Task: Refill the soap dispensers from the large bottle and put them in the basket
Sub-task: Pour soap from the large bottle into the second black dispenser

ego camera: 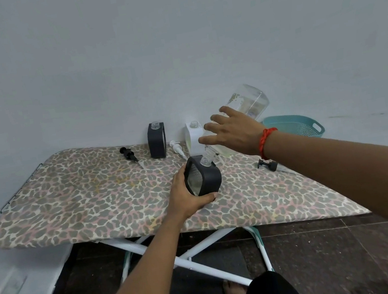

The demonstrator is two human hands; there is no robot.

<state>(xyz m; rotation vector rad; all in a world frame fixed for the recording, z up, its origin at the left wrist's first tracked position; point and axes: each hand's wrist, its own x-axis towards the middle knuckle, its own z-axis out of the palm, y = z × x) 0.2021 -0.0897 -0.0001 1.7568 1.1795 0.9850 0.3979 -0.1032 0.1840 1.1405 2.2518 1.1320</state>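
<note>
My left hand (188,194) grips a black soap dispenser (204,177) standing on the ironing board (80,200). My right hand (232,132) holds the large clear bottle (248,102) tipped steeply down, its neck meeting the dispenser's open mouth. Behind stand a second black dispenser (157,139) and a white dispenser (194,137), both without pumps. A teal basket (295,126) sits at the far right, behind my right wrist.
A black pump (129,154) lies at the back left of the board, a white pump (177,148) between the standing dispensers, another black pump (267,164) under my right wrist. A wall runs close behind. Dark tiled floor lies below.
</note>
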